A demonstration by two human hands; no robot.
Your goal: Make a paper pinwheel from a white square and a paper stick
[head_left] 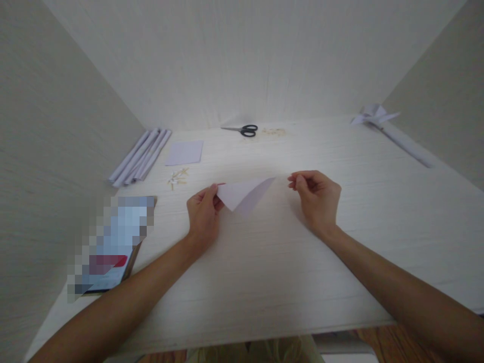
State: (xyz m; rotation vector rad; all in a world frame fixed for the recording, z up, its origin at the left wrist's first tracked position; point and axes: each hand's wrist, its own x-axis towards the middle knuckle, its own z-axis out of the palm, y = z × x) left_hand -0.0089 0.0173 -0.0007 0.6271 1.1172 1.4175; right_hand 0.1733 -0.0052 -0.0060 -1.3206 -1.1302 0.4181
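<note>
Head view: I see my left hand (204,212) pinching one corner of a folded, pale lilac paper triangle (245,194) between thumb and fingertips, lifted just above the middle of the white wood-grain tabletop (264,272). My right hand (316,199) sits just beside the triangle's far tip, apart from it, with thumb and forefinger pressed together on nothing that I can make out. Toward the rear left corner lies a bundle of rolled pale lilac paper tubes (139,156), and just beside it a flat lilac paper square (184,152). Near the front of that square is a small scatter of wooden sticks (177,177). Black-handled scissors (242,130) rest at the rear edge, with a second small heap of pale bits (274,131) beside them. At the rear right corner a folded paper pinwheel on a long rolled paper stem (381,123) lies along the right edge. A blurred flat rectangular item (113,242) lies at the left edge, near my left forearm.
</note>
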